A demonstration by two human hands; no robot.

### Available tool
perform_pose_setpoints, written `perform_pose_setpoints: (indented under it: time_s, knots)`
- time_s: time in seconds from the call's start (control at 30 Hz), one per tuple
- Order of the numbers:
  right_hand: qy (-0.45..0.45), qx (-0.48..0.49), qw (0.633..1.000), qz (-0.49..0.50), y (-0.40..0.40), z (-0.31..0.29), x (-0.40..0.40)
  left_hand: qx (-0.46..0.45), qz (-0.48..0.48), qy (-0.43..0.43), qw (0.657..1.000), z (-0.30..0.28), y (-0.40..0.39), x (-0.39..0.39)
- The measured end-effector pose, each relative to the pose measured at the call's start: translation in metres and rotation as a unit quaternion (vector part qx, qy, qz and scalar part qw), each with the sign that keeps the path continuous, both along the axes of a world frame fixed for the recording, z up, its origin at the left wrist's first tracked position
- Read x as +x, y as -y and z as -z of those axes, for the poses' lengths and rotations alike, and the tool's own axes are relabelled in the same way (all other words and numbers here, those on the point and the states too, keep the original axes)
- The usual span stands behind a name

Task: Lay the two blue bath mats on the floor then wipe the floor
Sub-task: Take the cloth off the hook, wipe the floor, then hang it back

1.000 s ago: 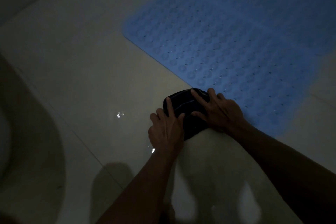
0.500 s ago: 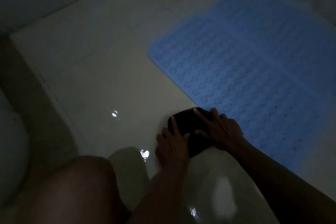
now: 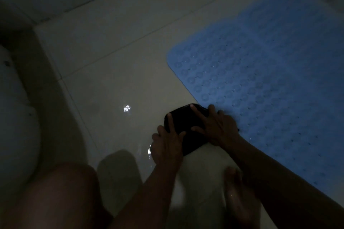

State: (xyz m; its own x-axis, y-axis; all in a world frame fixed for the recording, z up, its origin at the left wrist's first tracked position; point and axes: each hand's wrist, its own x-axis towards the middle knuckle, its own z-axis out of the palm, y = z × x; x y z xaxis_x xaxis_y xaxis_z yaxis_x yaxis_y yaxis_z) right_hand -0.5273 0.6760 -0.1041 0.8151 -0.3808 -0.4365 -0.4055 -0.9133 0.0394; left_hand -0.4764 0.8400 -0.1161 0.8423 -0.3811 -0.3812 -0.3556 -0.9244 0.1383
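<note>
Dark folded cloth [image 3: 186,126] at lower centre of frame, soft and limp, pressed flat on glossy floor [image 3: 111,72] under spread left hand [image 3: 167,145] and right hand [image 3: 219,128], touching blue bath mat [image 3: 270,80] edge; best handled by palm pressure.

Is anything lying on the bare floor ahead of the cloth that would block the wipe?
Nothing visible does. Both the left hand and right hand press the dark cloth flat; the blue mat borders its right.
</note>
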Motion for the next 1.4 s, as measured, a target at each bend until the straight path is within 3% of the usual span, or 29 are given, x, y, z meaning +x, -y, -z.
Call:
perform_pose_setpoints:
  time_s: [0.17, 0.3, 0.43, 0.7, 0.9, 1.2, 1.4]
  knots:
    - [0.001, 0.016, 0.999, -0.029, 0.009, -0.005, 0.038, 0.014, -0.007, 0.052, 0.999, -0.002, 0.006, 0.033]
    - [0.002, 0.013, 0.999, -0.052, 0.016, -0.004, 0.07, 0.032, -0.028, -0.004, 0.999, -0.005, 0.014, 0.06]
    - [0.017, 0.011, 0.998, -0.057, 0.024, -0.001, 0.093, 0.04, -0.041, 0.012, 0.998, -0.006, 0.022, 0.083]
    - [0.032, 0.057, 0.996, -0.06, 0.035, 0.001, 0.13, 0.088, -0.075, -0.033, 0.993, -0.017, 0.042, 0.111]
    - [-0.004, 0.076, 0.995, -0.06, 0.035, 0.0, 0.161, 0.139, -0.073, -0.038, 0.987, -0.017, 0.052, 0.136]
    - [0.029, 0.105, 0.994, -0.008, 0.037, -0.001, 0.18, 0.12, -0.052, -0.047, 0.99, -0.019, 0.049, 0.172]
    - [0.03, 0.058, 0.998, -0.016, 0.036, 0.0, 0.21, 0.1, -0.04, -0.045, 0.993, -0.015, 0.051, 0.209]
